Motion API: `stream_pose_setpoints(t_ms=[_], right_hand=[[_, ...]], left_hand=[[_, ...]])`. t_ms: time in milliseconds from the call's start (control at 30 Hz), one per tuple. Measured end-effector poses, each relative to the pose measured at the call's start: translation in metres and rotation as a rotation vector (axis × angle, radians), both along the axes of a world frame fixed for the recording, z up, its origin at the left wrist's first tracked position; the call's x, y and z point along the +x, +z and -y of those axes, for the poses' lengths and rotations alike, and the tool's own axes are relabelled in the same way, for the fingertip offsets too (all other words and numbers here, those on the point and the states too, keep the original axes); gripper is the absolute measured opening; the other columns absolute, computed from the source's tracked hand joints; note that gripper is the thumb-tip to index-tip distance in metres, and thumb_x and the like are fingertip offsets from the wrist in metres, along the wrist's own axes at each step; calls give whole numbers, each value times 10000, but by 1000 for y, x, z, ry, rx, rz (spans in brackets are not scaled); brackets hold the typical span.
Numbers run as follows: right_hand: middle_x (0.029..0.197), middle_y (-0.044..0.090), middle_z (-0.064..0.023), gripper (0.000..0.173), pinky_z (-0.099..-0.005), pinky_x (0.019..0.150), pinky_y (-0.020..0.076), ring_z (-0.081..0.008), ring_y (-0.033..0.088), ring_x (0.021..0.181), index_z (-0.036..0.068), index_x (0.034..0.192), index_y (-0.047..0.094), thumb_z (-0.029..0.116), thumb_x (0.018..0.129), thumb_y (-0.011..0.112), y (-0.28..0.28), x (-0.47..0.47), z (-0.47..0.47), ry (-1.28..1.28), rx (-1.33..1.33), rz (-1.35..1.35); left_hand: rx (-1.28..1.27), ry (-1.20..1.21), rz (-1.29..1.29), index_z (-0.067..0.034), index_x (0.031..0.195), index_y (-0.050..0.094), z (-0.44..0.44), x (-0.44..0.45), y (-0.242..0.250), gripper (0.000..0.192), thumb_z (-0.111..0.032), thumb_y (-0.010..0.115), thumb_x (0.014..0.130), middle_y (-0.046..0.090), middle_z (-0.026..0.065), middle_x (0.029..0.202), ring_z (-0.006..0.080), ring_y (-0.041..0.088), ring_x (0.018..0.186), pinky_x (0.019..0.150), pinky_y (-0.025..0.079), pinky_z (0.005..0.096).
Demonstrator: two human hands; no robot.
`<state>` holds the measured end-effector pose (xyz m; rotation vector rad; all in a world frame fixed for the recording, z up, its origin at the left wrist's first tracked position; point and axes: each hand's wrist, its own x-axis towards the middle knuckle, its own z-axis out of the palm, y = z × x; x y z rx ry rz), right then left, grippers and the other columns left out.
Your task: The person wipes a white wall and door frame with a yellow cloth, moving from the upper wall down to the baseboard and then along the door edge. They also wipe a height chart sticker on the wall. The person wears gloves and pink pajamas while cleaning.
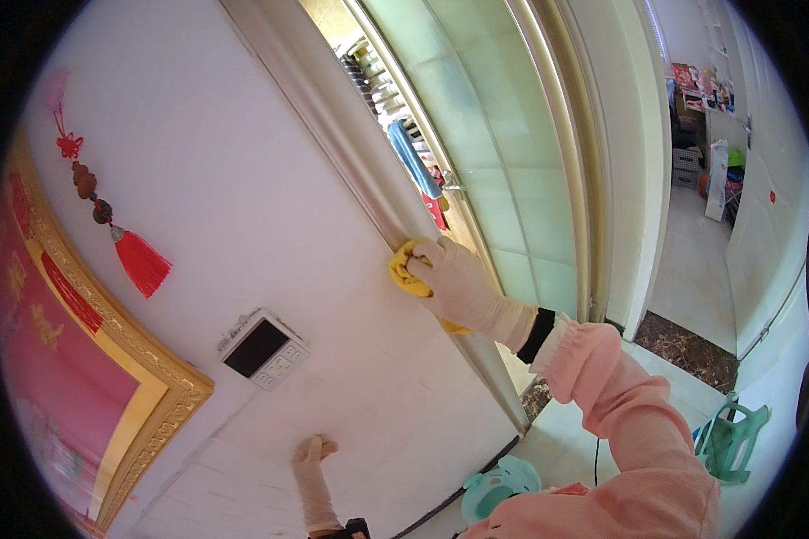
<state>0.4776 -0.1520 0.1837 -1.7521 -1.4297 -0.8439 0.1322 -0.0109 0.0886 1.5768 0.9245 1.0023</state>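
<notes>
My right hand (463,286), in a pale glove under a pink sleeve, grips a yellow cloth (410,269). The cloth presses against the beige door frame (350,162), at the edge beside the white wall (243,175). A bit of the same cloth shows below the palm. Lower down, my left hand (315,448), also gloved, is at the wall with its fingers curled. I cannot tell whether anything is inside those fingers. Above the left hand, a wall-mounted panel (264,349) with a dark screen and buttons is fixed to the wall.
A gold picture frame (155,384) and a red tassel ornament (141,263) hang at left. Behind my right hand is a frosted glass door (492,135). On the floor are a teal basin (502,485) and a green plastic stool (735,438). A white door (772,222) stands open at right.
</notes>
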Motion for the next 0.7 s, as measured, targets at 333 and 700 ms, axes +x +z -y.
stream_pose_setpoints(t_ms=[333,700], right_hand=[[1034,513,-75,239,-344,765,483,-260,512,911,42,925,609,119,700,636,45,1,-14,-55,173,98],[1088,563,-112,394,-346,879,452,-282,530,1046,58,1068,627,133,685,677,37,55,11,183,293,-342]], left_hand=[[-1,3,-5,35,935,636,0,-1,-5,278,-228,578,867,663,108,791,188,626,786,802,461,315],[32,-6,-52,47,933,634,12,2,11,309,-236,532,864,664,113,815,186,615,814,836,439,324]])
